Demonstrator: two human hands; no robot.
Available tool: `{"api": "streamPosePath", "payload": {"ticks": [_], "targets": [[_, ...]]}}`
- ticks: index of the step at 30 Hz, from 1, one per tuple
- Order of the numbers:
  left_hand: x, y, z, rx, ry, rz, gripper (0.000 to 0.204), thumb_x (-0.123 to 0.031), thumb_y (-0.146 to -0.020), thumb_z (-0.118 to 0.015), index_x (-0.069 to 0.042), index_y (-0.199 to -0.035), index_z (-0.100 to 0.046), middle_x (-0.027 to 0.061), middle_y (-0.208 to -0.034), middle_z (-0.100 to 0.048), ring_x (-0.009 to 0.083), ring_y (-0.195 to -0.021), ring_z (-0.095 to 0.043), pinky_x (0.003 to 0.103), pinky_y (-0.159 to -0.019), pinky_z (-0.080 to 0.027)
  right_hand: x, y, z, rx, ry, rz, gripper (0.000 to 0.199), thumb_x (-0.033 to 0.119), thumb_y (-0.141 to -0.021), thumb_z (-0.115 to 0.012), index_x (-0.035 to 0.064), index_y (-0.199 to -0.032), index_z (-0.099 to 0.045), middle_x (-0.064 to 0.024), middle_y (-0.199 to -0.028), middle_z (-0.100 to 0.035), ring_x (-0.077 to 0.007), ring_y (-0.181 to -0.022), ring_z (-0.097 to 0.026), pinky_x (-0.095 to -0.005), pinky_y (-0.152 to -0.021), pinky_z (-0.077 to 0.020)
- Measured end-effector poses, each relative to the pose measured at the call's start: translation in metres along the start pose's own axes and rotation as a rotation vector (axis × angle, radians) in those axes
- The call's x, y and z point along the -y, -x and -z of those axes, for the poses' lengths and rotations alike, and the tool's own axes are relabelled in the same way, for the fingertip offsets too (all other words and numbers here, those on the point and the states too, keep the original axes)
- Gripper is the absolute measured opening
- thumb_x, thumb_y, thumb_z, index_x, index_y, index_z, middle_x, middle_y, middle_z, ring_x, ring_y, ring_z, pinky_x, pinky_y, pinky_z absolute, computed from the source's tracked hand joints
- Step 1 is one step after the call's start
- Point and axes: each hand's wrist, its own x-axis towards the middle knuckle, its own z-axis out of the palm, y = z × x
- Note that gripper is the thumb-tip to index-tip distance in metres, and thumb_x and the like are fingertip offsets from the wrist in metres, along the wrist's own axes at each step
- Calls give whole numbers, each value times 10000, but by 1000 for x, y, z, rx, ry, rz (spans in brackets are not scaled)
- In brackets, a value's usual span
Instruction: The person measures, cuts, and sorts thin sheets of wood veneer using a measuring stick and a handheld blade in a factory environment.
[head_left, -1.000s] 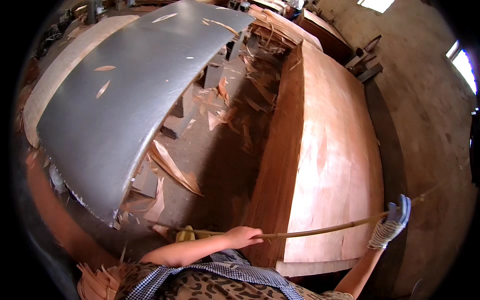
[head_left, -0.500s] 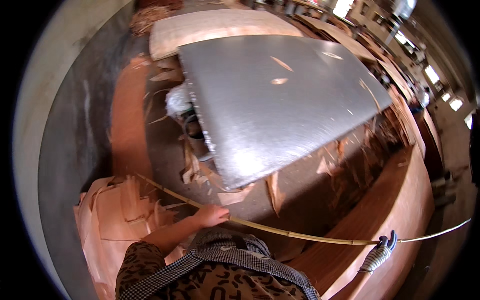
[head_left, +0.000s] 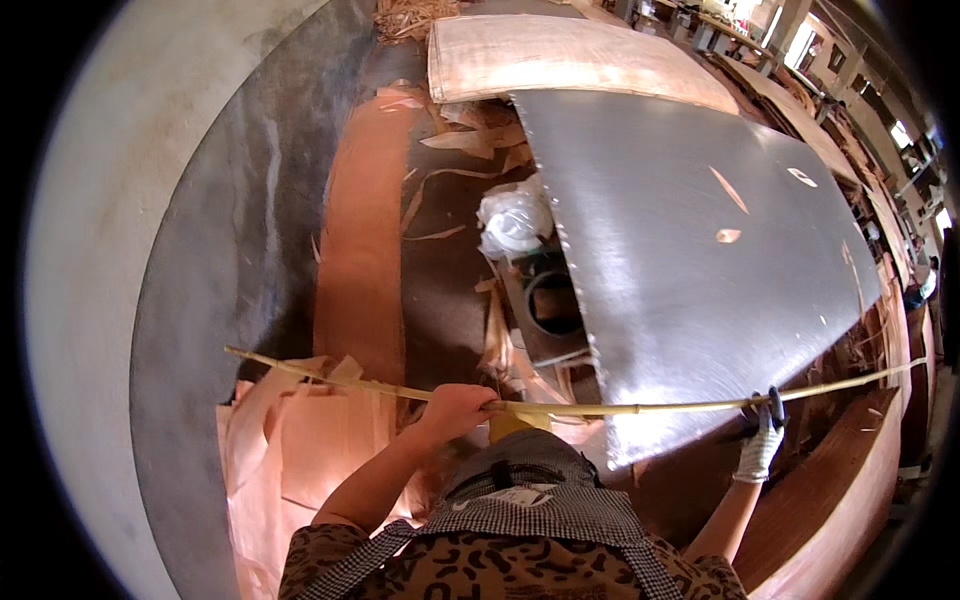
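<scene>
The long bamboo stick [head_left: 600, 408] ran nearly level across the lower part of the view, just in front of the person's chest, w/ its thin left tip over the loose veneer sheets [head_left: 300, 440] and its right tip reaching out past the stacked veneer pile [head_left: 850, 500] at lower right. Left hand [head_left: 458, 408], bare, was wrapped shut round the stick near mid-length, knuckles up. Right hand [head_left: 760, 440], in a white work glove, was closed on the stick further out, approx. at the corner of the grey metal sheet [head_left: 680, 260]; fingers looked curled fully round it, though small in view.

The metal sheet lay tilted above the stick, a few veneer scraps on its face. Under its left edge sat a dark round-holed block [head_left: 552, 305] and a white plastic bag [head_left: 513, 222]. Left of those, a long reddish veneer strip [head_left: 362, 240] ran away from the person beside the dark curved floor band [head_left: 230, 220]. A pale board [head_left: 560, 55] lay at the far end.

Judgement re handling: the stick is long and whippy, so hands kept well apart give best control; both grips should remain firm, w/ the stick level so neither tip snags the thin veneer or knocks the metal sheet's edge. Veneer looks brittle, so slow, low moves would suit.
</scene>
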Motion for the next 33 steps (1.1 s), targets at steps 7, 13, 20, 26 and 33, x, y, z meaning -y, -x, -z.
{"api": "streamPosePath", "payload": {"ticks": [7,13,20,26,33], "targets": [[114,-73,103,83,7,226,198,-229,-749,-573,-111,-905,-606,111,-800,-595,316,-754,-563,380,-646,-446,-85,-109,-237,35,32,-126,219,128,-813,-573,104,-1030,-564,-38,-855,-587,-142,-680,-568,-256,-521,-477],[235,-36,214,22,-234,647,204,-163,-725,-598,-68,-905,-606,148,-820,-591,323,-782,-566,394,-680,-449,-70,-249,-436,50,-203,-93,199,73,-813,-550,90,-1011,-571,-38,-808,-565,-157,-614,-537,-259,-531,-464],[399,-25,265,120,-438,886,194,-275,-774,-584,-81,-772,-576,131,-700,-580,329,-693,-563,432,-601,-439,-82,-325,-661,212,-364,101,315,133,-773,-602,112,-1058,-469,-103,-888,-589,-197,-681,-572,-297,-575,-467],[479,-236,328,-2,-22,604,243,-350,-779,-585,-120,-856,-598,127,-677,-588,320,-647,-575,404,-556,-436,-133,-233,-852,569,-296,-302,260,169,-787,-610,24,-989,-533,-87,-724,-594,-197,-595,-572,-290,-514,-468],[554,-512,400,117,480,352,308,-290,-815,-552,-12,-950,-544,97,-754,-595,192,-649,-568,318,-532,-439,-202,-254,-903,400,-189,-408,200,86,-826,-553,11,-1010,-533,-113,-822,-617,-232,-658,-608,-318,-559,-487]]}}
